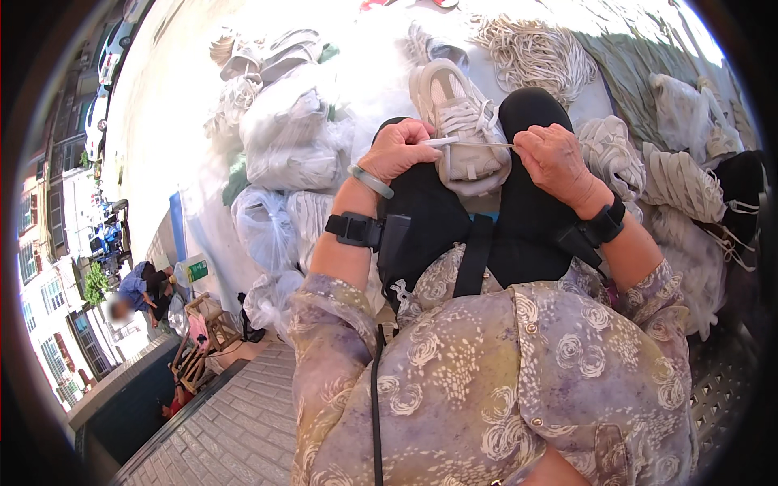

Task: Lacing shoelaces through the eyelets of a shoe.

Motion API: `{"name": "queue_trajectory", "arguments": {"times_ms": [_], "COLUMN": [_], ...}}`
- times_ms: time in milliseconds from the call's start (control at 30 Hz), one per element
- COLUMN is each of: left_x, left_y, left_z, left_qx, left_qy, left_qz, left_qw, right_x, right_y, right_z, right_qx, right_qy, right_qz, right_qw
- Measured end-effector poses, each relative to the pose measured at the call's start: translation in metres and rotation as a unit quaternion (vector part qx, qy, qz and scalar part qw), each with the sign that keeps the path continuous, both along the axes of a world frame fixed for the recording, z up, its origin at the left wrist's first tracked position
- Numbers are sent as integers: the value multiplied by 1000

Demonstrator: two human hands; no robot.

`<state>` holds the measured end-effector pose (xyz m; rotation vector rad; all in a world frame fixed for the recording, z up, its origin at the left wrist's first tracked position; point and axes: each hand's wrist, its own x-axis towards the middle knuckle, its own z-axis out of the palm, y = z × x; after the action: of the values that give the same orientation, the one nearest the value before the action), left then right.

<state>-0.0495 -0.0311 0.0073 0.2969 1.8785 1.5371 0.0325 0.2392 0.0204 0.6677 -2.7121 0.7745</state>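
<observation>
So the shoe [463, 121], pale and chunky, is sitting snug between the person's knees [533, 112], toe end toward the body, with its lacing facing up. The left hand [401, 150] has thumb and fingers pinched together on a white strip [440, 142]; can't tell if that's a flat bit of lace or something separate. The right hand [555, 162] is curled nearly into a fist around the lace [489, 145], which runs pretty straight across the shoe between both hands.

Handling-wise, I'd guess the shoe is light, soft and a bit squashy up top, stiffer along the sole. Nothing looks fragile. Best grip is probably the sole edges or heel, and the knees seem to do that job fine. The lace looks thin and floppy, so I'd pinch close to the eyelets or it'll likely wander. Might slip a little too.

Around it: a heap of loose laces [541, 58] beyond the knees, bagged stuff [292, 150] to the left, more shoes [613, 154] to the right.
</observation>
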Motion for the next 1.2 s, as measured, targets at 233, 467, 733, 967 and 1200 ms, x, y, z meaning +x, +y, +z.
{"name": "queue_trajectory", "arguments": {"times_ms": [233, 467, 733, 967, 1200], "left_x": [0, 8, 40, 44, 41], "left_y": [24, 29, 76, 89, 97], "left_z": [-11, -4, -6, -17, -15], "left_qx": [-174, -157, -210, -268, -298], "left_qy": [162, 123, 476, 541, 541], "left_qz": [-13, 20, 81, 111, 94], "left_qw": [971, 980, 850, 789, 781], "right_x": [27, 25, -6, -15, -22], "right_y": [46, 24, -33, -39, -33], "right_z": [21, 26, -3, -10, -15], "right_qx": [-27, -72, 11, 17, -53], "right_qy": [-100, -117, -58, -168, -152], "right_qz": [-48, -26, -55, -74, -59], "right_qw": [994, 990, 997, 983, 985]}}
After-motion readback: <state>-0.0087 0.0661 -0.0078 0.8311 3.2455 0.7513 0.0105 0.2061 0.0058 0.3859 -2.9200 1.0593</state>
